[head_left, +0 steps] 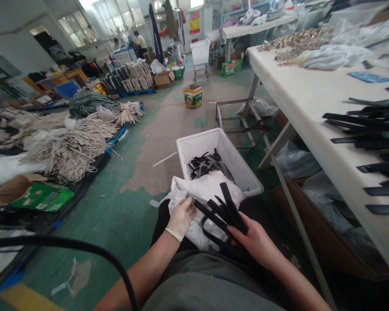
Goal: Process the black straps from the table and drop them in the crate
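Observation:
My left hand (181,217), in a thin white glove, pinches the tip of one black strap (210,214) above my lap. That strap runs across to my right hand (255,238), which is bare and closed around a small bunch of black straps (229,201). The free ends of the bunch fan upward and to the left. One strap loops down below the hands. Under them a white cloth (210,183) covers my lap and reaches over the near rim of a white plastic bin (246,172). Black strips and scraps (202,165) lie inside the bin.
At my right stands a white table (298,86) with many black straps (376,142) along its edge and metal hardware (301,41) further back. Bundled beige straps (74,149) cover a pallet at left. A metal frame (235,103) and a carton (192,97) stand ahead.

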A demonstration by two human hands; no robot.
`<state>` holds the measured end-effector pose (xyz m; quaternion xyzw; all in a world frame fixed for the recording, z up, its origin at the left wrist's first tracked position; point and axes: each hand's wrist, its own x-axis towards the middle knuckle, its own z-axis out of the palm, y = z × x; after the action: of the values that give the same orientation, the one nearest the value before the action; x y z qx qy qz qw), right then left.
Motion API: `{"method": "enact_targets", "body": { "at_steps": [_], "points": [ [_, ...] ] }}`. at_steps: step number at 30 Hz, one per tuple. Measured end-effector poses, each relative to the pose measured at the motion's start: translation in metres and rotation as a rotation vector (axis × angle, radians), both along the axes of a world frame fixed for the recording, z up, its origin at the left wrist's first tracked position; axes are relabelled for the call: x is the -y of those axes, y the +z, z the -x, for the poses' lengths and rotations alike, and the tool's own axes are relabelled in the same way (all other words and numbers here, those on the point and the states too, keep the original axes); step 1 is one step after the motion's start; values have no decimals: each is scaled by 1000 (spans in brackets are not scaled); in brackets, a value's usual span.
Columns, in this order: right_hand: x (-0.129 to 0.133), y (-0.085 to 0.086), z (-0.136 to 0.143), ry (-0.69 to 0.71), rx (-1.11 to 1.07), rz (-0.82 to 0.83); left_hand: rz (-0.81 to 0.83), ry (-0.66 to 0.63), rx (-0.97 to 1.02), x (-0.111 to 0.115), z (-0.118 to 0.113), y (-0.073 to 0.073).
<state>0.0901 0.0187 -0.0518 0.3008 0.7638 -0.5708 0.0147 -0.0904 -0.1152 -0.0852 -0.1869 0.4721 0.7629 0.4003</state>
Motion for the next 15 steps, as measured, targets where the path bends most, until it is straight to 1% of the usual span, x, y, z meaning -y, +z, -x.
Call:
{"method": "enact_targets", "body": {
  "at_steps": [2,5,7,8,9,11,13,15],
  "points": [
    [0,0,-1,-2,21,-81,6,-41,42,2,-6,2],
    [2,0,12,-14,29,-197,-39,-194,34,-3,-28,5],
    [4,3,22,-12,-12,-182,-87,-294,5,-7,-38,6],
    [4,4,25,0,-36,-151,-101,-310,-6,-8,-38,6],
    [3,6,26,17,-58,-116,-104,-298,-14,-8,-35,6],
    [3,9,21,61,-86,-67,-85,-211,-32,-5,-21,6],
    [3,10,14,93,-76,-76,-44,-130,-50,1,-8,6],
    [6,9,11,98,-60,-115,-20,-134,-52,4,-5,5]
  ]
}}
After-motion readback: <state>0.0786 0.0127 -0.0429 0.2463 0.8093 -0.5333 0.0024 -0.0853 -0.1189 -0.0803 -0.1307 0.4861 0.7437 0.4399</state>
